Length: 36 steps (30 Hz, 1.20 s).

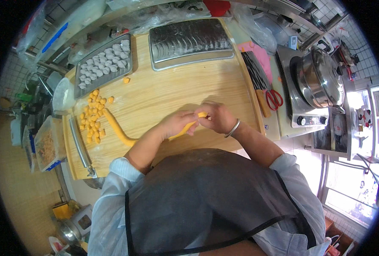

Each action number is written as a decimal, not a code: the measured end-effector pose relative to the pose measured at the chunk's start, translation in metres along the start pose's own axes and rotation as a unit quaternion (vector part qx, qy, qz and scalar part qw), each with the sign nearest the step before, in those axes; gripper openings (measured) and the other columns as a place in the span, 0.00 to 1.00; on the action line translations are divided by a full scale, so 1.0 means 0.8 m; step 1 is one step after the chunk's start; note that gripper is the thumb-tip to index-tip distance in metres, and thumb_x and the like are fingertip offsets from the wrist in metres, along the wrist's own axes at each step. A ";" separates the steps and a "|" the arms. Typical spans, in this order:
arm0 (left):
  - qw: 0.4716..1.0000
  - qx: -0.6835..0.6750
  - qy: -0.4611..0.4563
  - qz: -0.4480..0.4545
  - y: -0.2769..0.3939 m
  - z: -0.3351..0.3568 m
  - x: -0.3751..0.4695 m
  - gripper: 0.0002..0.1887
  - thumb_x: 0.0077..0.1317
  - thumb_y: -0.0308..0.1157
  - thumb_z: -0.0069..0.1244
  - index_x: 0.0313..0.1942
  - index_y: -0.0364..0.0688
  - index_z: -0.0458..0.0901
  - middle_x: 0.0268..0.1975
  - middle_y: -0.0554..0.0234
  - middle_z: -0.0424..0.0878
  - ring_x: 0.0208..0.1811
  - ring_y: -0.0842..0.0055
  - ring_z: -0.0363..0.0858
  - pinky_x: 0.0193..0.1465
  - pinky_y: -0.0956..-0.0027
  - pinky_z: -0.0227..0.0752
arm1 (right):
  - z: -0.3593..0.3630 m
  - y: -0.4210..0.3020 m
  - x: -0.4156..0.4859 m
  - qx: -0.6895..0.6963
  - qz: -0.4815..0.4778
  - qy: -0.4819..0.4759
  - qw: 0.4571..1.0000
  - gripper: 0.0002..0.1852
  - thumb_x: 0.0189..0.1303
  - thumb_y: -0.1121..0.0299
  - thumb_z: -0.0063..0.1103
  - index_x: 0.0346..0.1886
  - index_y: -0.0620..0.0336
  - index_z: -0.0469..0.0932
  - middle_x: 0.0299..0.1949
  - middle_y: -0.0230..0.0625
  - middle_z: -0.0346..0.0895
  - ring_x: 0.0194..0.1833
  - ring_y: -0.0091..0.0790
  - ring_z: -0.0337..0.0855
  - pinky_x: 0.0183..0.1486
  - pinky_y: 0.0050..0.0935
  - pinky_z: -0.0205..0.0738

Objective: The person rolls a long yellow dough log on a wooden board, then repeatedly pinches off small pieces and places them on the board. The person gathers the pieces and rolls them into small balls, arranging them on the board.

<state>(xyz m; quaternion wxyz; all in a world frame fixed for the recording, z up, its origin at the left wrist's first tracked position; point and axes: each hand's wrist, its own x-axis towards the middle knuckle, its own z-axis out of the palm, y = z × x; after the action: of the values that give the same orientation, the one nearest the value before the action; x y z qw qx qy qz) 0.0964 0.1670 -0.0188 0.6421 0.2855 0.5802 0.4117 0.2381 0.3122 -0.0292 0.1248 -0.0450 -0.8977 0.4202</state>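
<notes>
A long rope of yellow dough runs along the front of the wooden board and passes behind my left forearm. My left hand is closed around the rope near its right end. At that tip, the fingers of my right hand pinch the dough, close against the left hand. Small yellow dough pieces lie in a loose cluster at the board's left. One more dough piece sits apart, farther back. A metal rolling pin rests along the left edge.
Grey dumplings stand in rows on a tray at back left; a floured dark tray lies behind. To the right are a cleaver, red-handled scissors and a lidded steel pot on a cooktop. A filling tub stands left.
</notes>
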 end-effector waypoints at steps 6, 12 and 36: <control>0.995 0.021 -0.084 0.042 -0.015 -0.005 0.001 0.19 0.70 0.45 0.38 0.36 0.36 0.75 0.28 0.64 0.75 0.32 0.77 0.74 0.41 0.74 0.70 | 0.008 0.042 0.010 0.074 0.063 0.069 0.993 0.04 0.55 0.72 0.56 0.33 0.59 0.76 0.27 0.37 0.78 0.27 0.35 0.78 0.29 0.32 0.72; 0.985 -0.158 0.051 0.052 -0.035 -0.003 -0.009 0.18 0.71 0.41 0.39 0.47 0.35 0.74 0.37 0.64 0.77 0.40 0.79 0.74 0.49 0.74 0.67 | 0.010 0.074 0.013 0.331 0.256 0.073 0.905 0.07 0.63 0.70 0.49 0.38 0.58 0.77 0.31 0.32 0.78 0.31 0.25 0.79 0.35 0.27 0.75; 0.996 0.007 0.028 0.081 -0.033 -0.015 -0.031 0.19 0.70 0.46 0.38 0.33 0.39 0.77 0.25 0.67 0.74 0.30 0.78 0.71 0.43 0.75 0.64 | 0.027 0.010 0.036 -0.001 -0.034 0.051 0.998 0.06 0.50 0.72 0.59 0.33 0.57 0.78 0.30 0.42 0.78 0.35 0.46 0.80 0.36 0.38 0.75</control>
<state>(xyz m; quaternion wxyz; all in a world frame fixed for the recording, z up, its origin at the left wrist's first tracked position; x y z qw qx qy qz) 0.0904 0.1313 -0.0304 0.5884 0.3244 0.5757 0.4659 0.2045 0.3067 -0.0429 0.1843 -0.0362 -0.8915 0.4123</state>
